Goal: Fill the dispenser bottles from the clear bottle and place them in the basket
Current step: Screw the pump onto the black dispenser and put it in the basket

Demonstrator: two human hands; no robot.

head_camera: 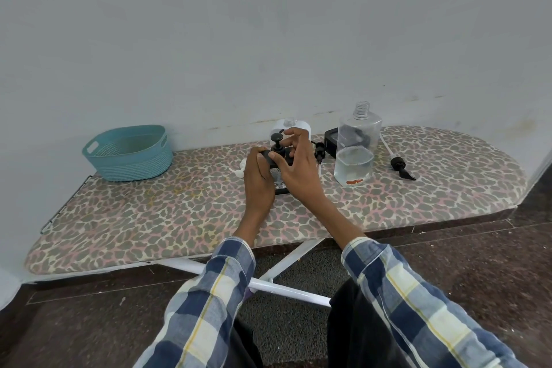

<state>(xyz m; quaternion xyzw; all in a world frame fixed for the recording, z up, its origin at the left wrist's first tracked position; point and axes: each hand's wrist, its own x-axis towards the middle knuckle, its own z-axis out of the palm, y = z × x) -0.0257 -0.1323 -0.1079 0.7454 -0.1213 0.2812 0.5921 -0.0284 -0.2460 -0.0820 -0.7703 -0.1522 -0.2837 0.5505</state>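
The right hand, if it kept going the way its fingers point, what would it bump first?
Probably the white bottle just behind the right hand, since its fingers point that way. Depth is hard to judge; the wall comes after.

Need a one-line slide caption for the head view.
Both hands, left hand and right hand, grip a black pump dispenser bottle on the ironing board; clear bottle uncapped, teal basket waiting.

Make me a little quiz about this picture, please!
1. True or false: the basket has bottles in it.
2. Which hand grips the black bottle: left or right?
3. The clear bottle is: A) capped B) open on top C) lying down.

Key: 1 false. 2 left; the right hand works at its pump. 3 B.
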